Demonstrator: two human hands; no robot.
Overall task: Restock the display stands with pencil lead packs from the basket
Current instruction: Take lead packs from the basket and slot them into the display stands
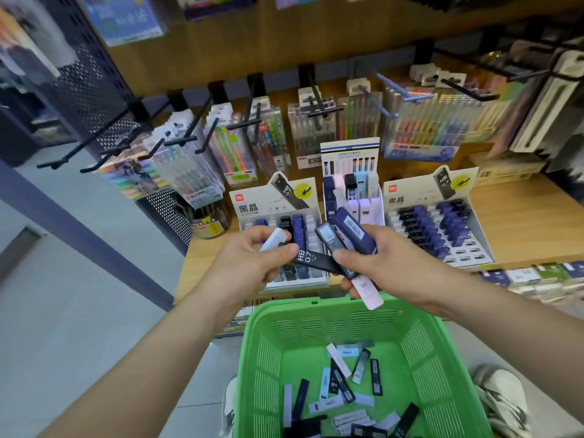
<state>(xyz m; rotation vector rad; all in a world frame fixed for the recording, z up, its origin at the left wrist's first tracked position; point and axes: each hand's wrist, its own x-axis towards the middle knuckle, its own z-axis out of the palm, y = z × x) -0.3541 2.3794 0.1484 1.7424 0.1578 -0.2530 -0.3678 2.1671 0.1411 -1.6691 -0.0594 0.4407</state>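
Above the green basket [357, 314], left hand [249, 263] pinched a white pack [274, 240]; right hand [384, 263] gripped several lead packs [350, 235].

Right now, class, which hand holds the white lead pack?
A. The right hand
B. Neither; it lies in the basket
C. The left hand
C: the left hand pinches the white lead pack, while the right hand grips several dark packs.

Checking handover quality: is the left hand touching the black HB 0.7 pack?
Touching. The head view shows the left hand with its thumb pressed on the black HB 0.7 pack.
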